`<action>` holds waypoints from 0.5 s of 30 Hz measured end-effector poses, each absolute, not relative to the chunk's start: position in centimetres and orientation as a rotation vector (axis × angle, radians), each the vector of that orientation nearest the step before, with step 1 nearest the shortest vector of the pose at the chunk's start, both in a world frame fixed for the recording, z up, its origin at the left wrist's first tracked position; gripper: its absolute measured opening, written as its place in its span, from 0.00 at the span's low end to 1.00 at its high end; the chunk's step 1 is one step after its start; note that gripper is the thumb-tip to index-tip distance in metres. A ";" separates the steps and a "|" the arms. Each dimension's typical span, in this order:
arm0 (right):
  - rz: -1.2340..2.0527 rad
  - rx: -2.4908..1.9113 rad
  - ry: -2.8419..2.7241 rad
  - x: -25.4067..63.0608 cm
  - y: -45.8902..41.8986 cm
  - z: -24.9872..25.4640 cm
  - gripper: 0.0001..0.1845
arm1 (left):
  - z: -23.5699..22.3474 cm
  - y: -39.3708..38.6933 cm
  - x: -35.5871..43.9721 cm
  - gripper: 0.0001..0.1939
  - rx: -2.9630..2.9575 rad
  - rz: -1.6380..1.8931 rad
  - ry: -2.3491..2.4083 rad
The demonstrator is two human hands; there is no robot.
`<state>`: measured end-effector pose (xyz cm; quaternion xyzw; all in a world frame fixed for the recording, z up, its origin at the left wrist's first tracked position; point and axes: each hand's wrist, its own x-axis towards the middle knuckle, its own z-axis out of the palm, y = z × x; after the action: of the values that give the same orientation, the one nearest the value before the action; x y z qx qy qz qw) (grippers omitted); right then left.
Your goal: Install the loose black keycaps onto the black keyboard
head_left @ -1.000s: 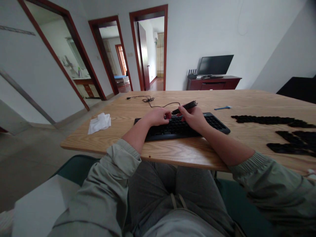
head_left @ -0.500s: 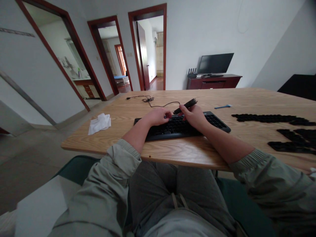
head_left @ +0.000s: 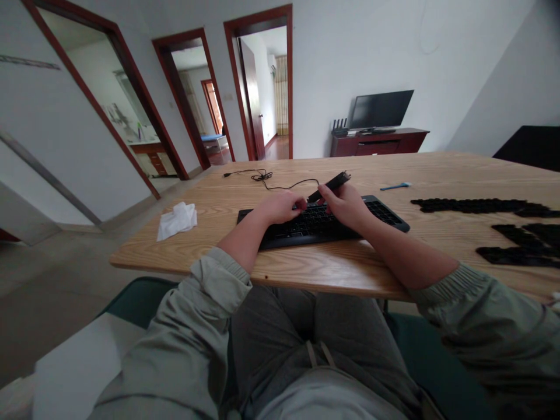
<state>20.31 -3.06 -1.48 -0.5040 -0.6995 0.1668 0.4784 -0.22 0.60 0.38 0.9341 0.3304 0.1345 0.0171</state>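
A black keyboard (head_left: pixel 310 228) lies near the table's front edge, partly covered by my hands. In my right hand (head_left: pixel 345 205) is a thick black stick-shaped tool (head_left: pixel 332 185), slanted with its upper end to the right and its lower end just above the keys area. My left hand (head_left: pixel 282 208) rests over the keyboard's left half, fingers curled in and close to the tool's lower end. Whatever those fingertips may pinch is hidden. Behind the keyboard runs a thin black cable (head_left: pixel 289 187), with a coiled bundle and a plug at its far end.
Rows of small black pieces, seemingly keycaps (head_left: pixel 472 206), lie on the table (head_left: pixel 227 256) at right. A blue brush (head_left: pixel 396 186) sits beyond the keyboard. Crumpled white tissue (head_left: pixel 177 221) is at the left edge. A television (head_left: pixel 382 109) stands on a cabinet behind.
My left hand has shifted very slightly right over the keyboard. The right hand keeps its hold on the tool almost in place, and the view has moved a little.
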 end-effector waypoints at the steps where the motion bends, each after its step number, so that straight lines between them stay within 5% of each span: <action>1: 0.423 -1.226 -1.698 20.3 -3.0 -1.4 0.27 | 0.4 0.6 -0.2 0.11 2.917 0.434 1.034; 15: 0.520 -1.305 -1.620 20.4 -2.3 -2.1 0.27 | 0.3 0.5 -0.2 0.12 2.907 0.413 1.076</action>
<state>20.42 -2.28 -2.12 -0.5344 -0.6635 0.2130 0.4783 -0.19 0.52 0.33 0.9295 0.3441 0.1321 0.0074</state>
